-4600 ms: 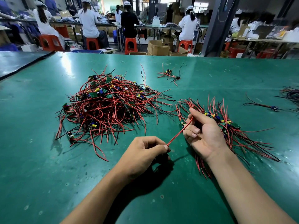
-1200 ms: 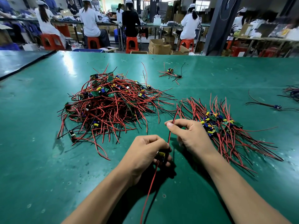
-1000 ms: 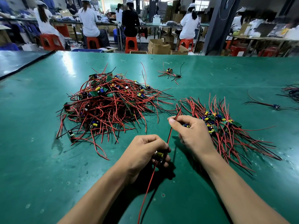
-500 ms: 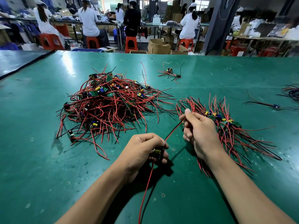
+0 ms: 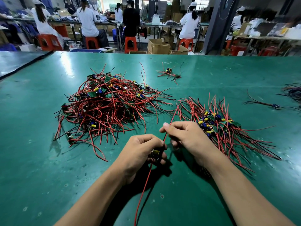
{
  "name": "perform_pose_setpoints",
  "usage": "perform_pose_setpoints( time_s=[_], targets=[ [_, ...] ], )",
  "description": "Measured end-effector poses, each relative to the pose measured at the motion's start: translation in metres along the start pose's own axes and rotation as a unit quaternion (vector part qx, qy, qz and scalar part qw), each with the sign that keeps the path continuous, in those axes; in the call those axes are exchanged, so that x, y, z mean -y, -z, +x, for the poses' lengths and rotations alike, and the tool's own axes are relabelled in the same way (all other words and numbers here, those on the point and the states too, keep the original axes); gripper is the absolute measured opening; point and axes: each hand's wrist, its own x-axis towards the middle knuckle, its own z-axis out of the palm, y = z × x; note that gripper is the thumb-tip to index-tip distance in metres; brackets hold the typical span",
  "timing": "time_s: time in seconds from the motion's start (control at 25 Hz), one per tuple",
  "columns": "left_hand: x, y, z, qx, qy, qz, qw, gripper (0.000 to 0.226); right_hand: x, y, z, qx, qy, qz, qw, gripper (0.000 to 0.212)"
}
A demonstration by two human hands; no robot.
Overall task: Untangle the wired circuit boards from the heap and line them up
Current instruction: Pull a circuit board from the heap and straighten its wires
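A tangled heap (image 5: 107,105) of small green circuit boards with red and black wires lies at centre left on the green table (image 5: 40,160). To its right lies a lined-up bunch (image 5: 218,126) of boards with wires fanned out. My left hand (image 5: 141,150) grips one small board (image 5: 155,153) with a yellow part; a red wire hangs from it toward me. My right hand (image 5: 185,136) pinches another red wire (image 5: 169,126) of that board, which runs up and away from the left hand.
A small loose cluster of wired boards (image 5: 170,73) lies further back. A single wired board (image 5: 275,105) and more wires (image 5: 293,91) lie at the right edge. Beyond the table's far edge, people sit on red stools at other benches, with cardboard boxes (image 5: 158,46) on the floor.
My right hand has slid back along the red wire toward my left hand, from the sorted bunch's edge. My left hand keeps its grip on the board, barely moved.
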Motion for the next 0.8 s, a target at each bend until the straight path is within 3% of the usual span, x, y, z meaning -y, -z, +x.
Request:
perform_pose_setpoints(
  time_s=[0.32, 0.44, 0.6, 0.68, 0.8],
  targets=[
    [-0.001, 0.000, 0.000, 0.064, 0.025, 0.025, 0.997, 0.020, 0.000, 0.010, 0.010, -0.242, 0.061, 0.092, 0.964, 0.023],
    [-0.001, 0.002, 0.002, 0.060, 0.031, 0.018, 0.998, 0.025, 0.006, 0.010, 0.009, -0.243, 0.041, 0.199, 0.949, 0.026],
    [0.000, 0.005, 0.003, 0.058, 0.037, 0.008, 0.998, 0.015, 0.015, 0.011, 0.007, -0.225, -0.032, 0.306, 0.925, 0.036],
    [-0.001, 0.004, 0.003, 0.043, 0.037, -0.001, 0.998, 0.013, 0.017, 0.011, 0.006, -0.218, -0.032, 0.304, 0.927, 0.039],
    [-0.001, 0.001, 0.007, -0.005, 0.037, -0.048, 0.998, 0.038, 0.015, 0.007, 0.007, -0.225, -0.038, 0.251, 0.941, 0.054]
  ],
)
